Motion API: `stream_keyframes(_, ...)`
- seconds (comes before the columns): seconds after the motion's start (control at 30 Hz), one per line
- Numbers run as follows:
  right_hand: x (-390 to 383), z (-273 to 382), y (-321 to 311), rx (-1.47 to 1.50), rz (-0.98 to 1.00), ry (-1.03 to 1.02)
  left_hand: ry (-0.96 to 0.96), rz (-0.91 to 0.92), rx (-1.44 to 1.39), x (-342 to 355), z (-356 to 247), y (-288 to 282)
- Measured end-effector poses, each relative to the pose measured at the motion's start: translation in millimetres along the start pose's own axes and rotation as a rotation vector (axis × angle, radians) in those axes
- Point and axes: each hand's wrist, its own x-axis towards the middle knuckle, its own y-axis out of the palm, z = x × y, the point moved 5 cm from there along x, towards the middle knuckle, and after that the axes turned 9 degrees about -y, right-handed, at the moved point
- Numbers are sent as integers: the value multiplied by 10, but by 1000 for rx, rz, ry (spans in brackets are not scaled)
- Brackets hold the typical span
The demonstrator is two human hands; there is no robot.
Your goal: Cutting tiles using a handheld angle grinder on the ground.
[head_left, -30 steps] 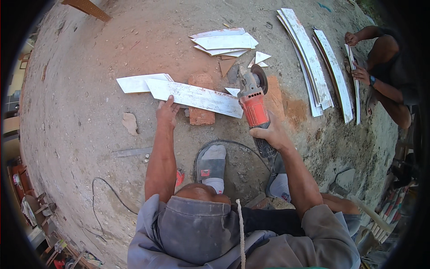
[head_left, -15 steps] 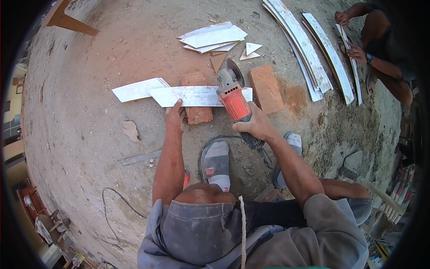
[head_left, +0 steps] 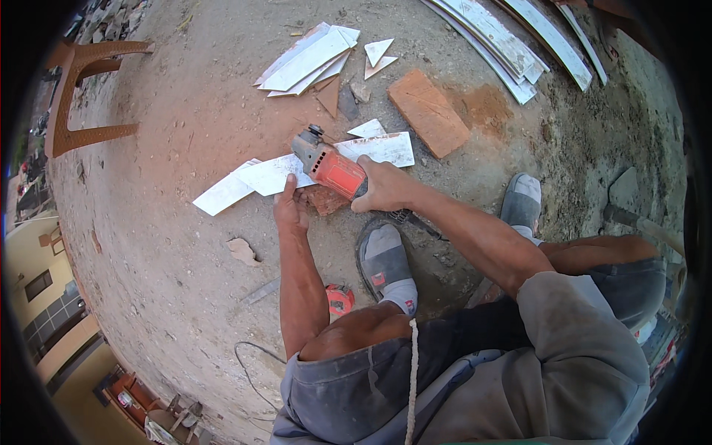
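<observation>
Grinder (head_left: 341, 173), clamped in right hand (head_left: 386, 185), above strip (head_left: 384, 150) spanning 9 to 3 o'clock; left hand (head_left: 291, 209), at 7 o'clock, grips strip's edge. Sound practice: brace strip on brick (head_left: 326, 200) beneath, left hand clear.

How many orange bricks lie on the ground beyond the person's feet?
2. One brick sits beneath the white board and the grinder, mostly hidden; the other brick lies farther right, in plain sight. More could be hidden from view.
</observation>
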Motion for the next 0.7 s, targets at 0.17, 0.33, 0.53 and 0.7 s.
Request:
stream_keyframes(0.17, 30, -21, 46, 42, 26, 21, -6, -86, 76, 0, -20, -1)
stream_keyframes(0.33, 30, -103, 52, 51, 5, 21, 60, -30, 5, -16, -6, 33)
stream_keyframes(0.53, 56, -110, 3, 35, 19, 20, 43, -33, 40, -40, 6, 82)
stream_keyframes(0.7, 82, -133, 10, 46, 23, 20, 64, -31, 40, -42, -7, 76)
